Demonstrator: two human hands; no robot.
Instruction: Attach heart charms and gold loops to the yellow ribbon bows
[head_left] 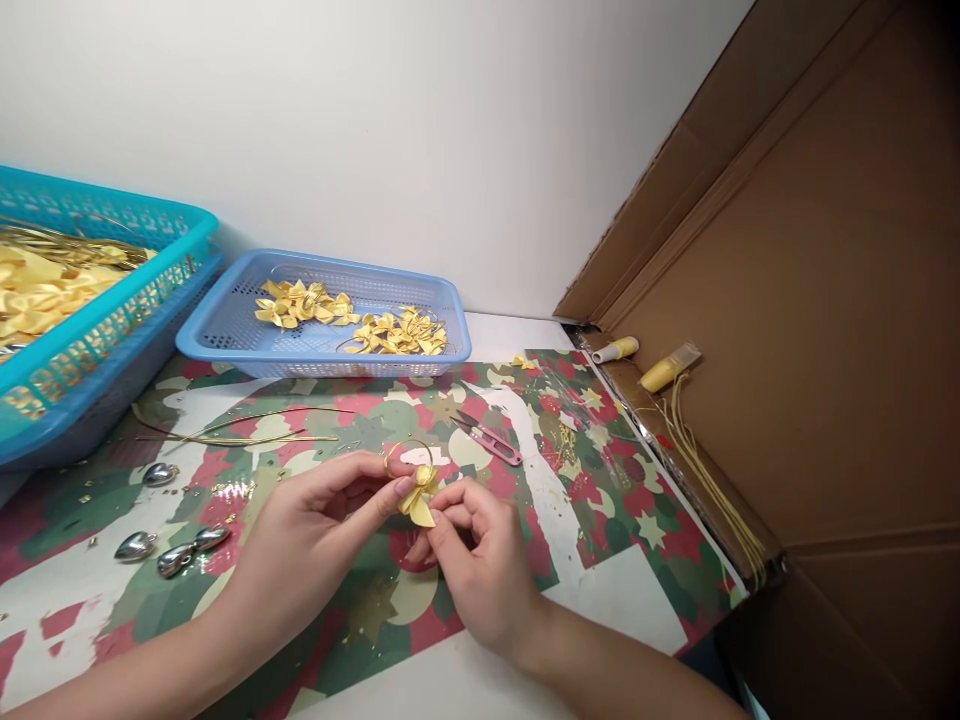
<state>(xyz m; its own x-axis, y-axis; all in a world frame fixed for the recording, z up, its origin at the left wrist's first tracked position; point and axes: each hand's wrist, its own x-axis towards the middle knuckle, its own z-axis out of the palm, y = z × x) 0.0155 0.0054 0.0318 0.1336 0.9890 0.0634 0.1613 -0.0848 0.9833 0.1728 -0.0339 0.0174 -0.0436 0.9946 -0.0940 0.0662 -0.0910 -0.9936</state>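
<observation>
A small yellow ribbon bow (421, 497) with a loop of gold cord (411, 446) is held over the middle of the table. My left hand (322, 540) pinches its upper part and the cord between thumb and forefinger. Against the bow's lower tail, my right hand (476, 560) closes its thumb and fingertips. Just beyond my hands lies a pair of pink thread snips (491, 440). Several silver heart-shaped pieces (174, 560) rest to the left, and lengths of gold cord (247, 437) are spread behind them.
A blue basket (315, 358) with yellow bows stands at the back. At far left, a turquoise basket (180, 235) holds yellow ribbon and gold cords. Cardboard (810, 330) walls the right side; yellow cords (701, 475) and two yellow-and-clear pieces lie along its ledge.
</observation>
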